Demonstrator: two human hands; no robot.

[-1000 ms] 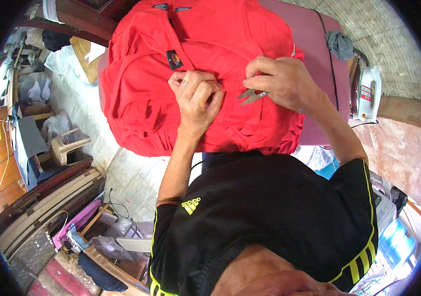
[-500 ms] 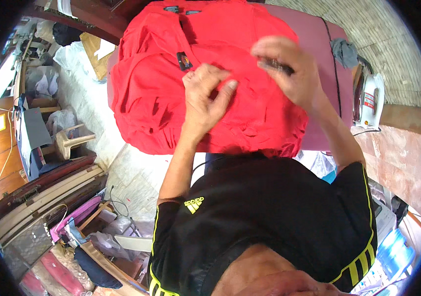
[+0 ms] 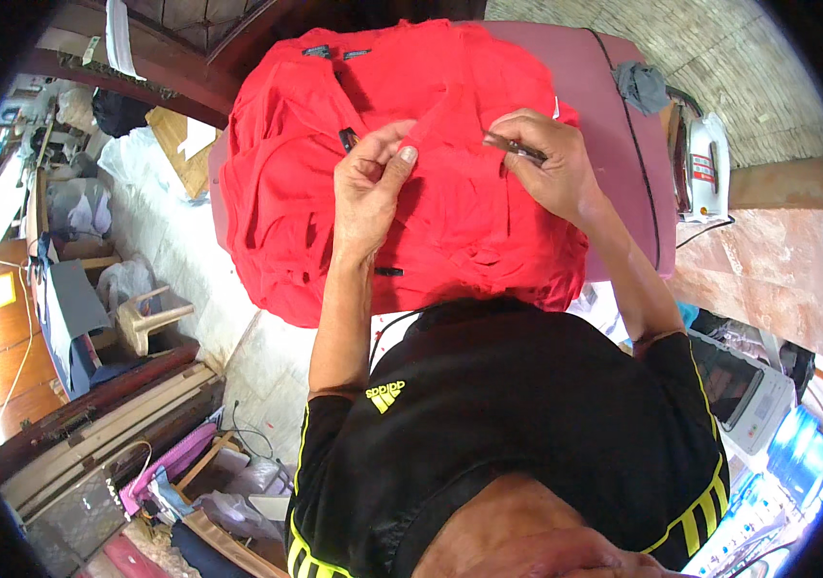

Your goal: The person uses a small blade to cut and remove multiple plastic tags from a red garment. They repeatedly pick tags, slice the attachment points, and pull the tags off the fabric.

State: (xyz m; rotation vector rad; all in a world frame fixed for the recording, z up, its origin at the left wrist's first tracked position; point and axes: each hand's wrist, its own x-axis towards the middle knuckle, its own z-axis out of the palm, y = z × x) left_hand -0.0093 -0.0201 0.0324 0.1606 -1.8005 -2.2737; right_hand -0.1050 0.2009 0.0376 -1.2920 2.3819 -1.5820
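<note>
A pile of red garments (image 3: 286,231) with small dark neck labels lies spread over a pink padded board. My left hand (image 3: 370,178) is closed, thumb against fingers, pinching a raised fold of the red cloth near the middle of the pile. To the right, my right hand (image 3: 551,164) holds small dark thread snips (image 3: 517,147), their tips pointing left toward the pinched cloth. A gap separates the tips from my left fingers. Beside my left fingers a dark label (image 3: 348,140) shows in part.
A white iron (image 3: 705,171) stands at the board's right edge, near a grey rag (image 3: 641,87). A dark cord (image 3: 628,125) crosses the pink board (image 3: 657,212). Left on the floor stand a beige plastic stool (image 3: 153,318) and plastic bags (image 3: 127,284).
My left hand has drawn left and slightly nearer, lifting a fold of red cloth. My right hand has come down lower, the snips now turned toward the left hand. The whole view has shifted a little.
</note>
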